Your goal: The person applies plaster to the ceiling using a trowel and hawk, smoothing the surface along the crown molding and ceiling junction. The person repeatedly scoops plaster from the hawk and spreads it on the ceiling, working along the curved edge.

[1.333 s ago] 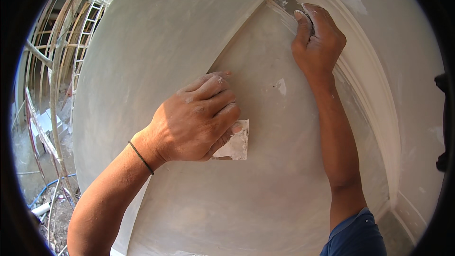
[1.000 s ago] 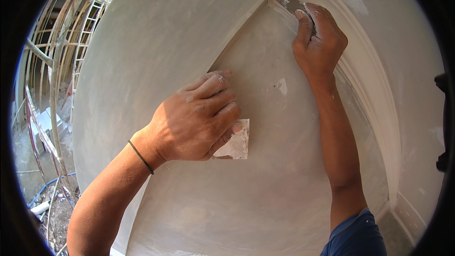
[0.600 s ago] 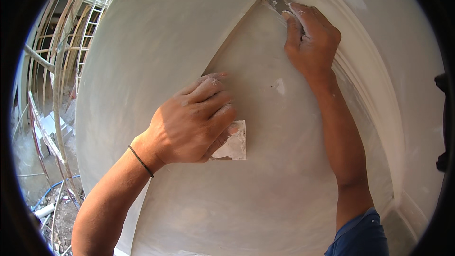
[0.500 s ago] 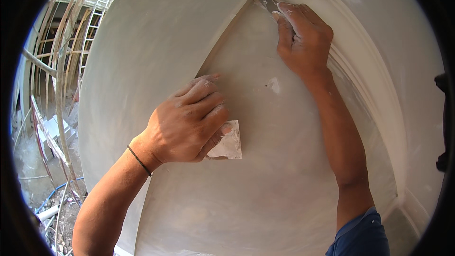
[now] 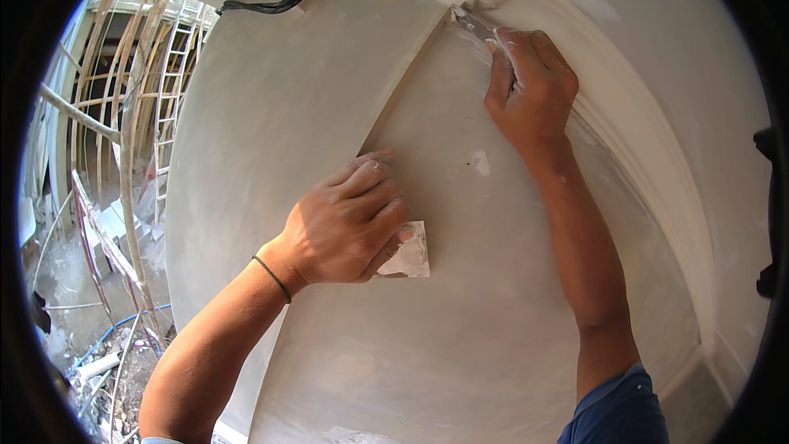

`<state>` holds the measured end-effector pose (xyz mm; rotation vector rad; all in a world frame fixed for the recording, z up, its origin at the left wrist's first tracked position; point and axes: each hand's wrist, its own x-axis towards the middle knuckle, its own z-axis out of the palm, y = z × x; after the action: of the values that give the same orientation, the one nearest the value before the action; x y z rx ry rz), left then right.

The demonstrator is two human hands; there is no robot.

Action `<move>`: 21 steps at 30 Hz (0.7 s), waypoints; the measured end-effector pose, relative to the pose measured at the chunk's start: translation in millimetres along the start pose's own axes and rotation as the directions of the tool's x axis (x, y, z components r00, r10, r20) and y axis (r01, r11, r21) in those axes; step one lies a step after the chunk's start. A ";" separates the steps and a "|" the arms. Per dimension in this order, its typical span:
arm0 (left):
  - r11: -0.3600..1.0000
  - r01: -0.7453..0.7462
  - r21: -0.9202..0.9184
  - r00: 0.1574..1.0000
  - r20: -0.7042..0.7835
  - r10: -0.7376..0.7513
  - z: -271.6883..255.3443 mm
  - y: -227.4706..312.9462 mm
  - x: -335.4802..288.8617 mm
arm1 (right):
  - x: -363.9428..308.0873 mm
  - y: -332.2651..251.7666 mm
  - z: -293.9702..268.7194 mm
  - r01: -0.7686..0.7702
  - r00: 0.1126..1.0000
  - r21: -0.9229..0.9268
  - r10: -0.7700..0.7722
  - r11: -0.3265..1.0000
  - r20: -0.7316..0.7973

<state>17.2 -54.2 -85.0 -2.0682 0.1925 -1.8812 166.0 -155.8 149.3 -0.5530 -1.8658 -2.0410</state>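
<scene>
My right hand [image 5: 534, 90] pinches a small putty knife [image 5: 474, 26], its blade against the upper corner where the wall's edge meets the moulding. My left hand [image 5: 349, 218] is closed on a flat, squarish scraper blade [image 5: 411, 253] smeared with whitish putty; its handle, if any, is hidden by the fingers. The fingertips of that hand lie near the vertical edge of the smooth grey-beige wall [image 5: 485, 312]. Between the hands, a small pale putty patch [image 5: 480, 164] marks the wall.
Pale curved moulding [image 5: 657, 140] runs down the right side. A black cable [image 5: 283, 4] hangs at the top left. Beyond the wall's left edge are a ladder [image 5: 170, 74], poles [image 5: 130, 164], a blue hose [image 5: 103, 335] and rubble on the ground.
The view has shifted, so wall, cable and ladder appear farther right and lower. The putty knife stays at the corner, its blade lying flatter. My left hand keeps its grip on the scraper blade.
</scene>
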 end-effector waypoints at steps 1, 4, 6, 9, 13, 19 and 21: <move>1.000 0.004 -0.005 1.000 -0.008 -0.004 0.8 0.3 -0.5 | -0.9 -0.7 0.4 -0.013 1.000 -0.008 0.014 1.000 0.008; 1.000 0.005 -0.012 1.000 -0.016 -0.005 2.8 -0.5 -2.1 | -2.6 -0.9 3.3 -0.026 1.000 -0.037 0.027 0.999 0.015; 1.000 0.003 -0.018 1.000 -0.022 -0.004 3.9 -1.2 -2.8 | -1.1 1.9 5.9 0.017 1.000 -0.027 -0.017 0.999 0.001; 1.000 0.003 -0.029 1.000 -0.014 -0.003 4.9 -2.0 -3.4 | 2.1 4.7 6.9 0.066 0.998 0.021 -0.066 0.998 0.006; 0.998 0.002 -0.056 0.999 -0.034 -0.004 4.4 -1.0 0.0 | 0.9 3.7 -2.9 0.043 0.993 0.058 -0.048 0.997 0.105; 1.000 -0.005 -0.016 1.000 0.027 0.005 -1.9 0.7 3.5 | -7.8 1.4 -17.9 0.031 0.997 0.101 -0.038 0.994 0.073; 1.000 -0.004 -0.016 0.999 0.032 0.004 -2.4 1.5 3.2 | -6.3 -7.8 -24.0 -0.118 0.993 0.113 0.114 0.987 0.039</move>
<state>15.4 -57.0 -82.3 -2.1057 0.2042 -1.8485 166.1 -179.2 137.7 -0.6507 -1.9085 -1.8480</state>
